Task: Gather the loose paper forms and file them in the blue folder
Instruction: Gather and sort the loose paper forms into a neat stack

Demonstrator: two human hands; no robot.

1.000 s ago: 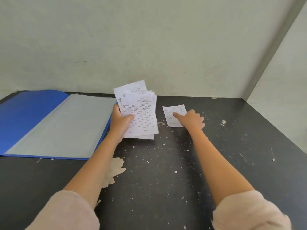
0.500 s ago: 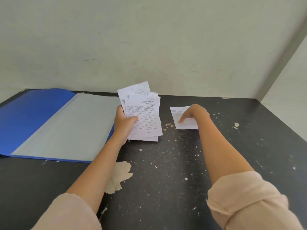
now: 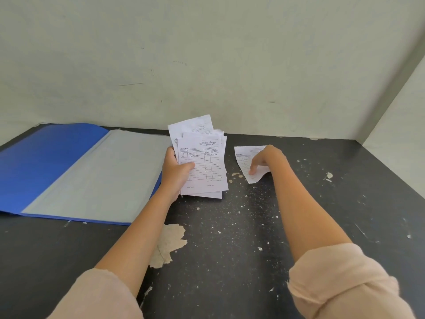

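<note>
My left hand (image 3: 177, 172) grips a stack of white printed forms (image 3: 203, 160), held upright just right of the open blue folder (image 3: 46, 162). The folder lies flat at the left, its clear inner sleeve (image 3: 103, 173) facing up. One loose form (image 3: 245, 157) lies on the dark table to the right of the stack. My right hand (image 3: 266, 160) rests on it with fingertips pressing down, and the sheet's near corner curls up under the fingers.
The black table (image 3: 230, 249) is chipped, with a large pale patch (image 3: 170, 242) of missing paint near my left forearm and small flakes scattered around. A pale wall (image 3: 207, 65) closes the back and a side wall (image 3: 395, 125) stands at the right.
My right hand has shifted from lying flat on the loose form to pinching at it with raised knuckles, and the sheet's near corner has lifted. The left hand keeps the stack steady.
</note>
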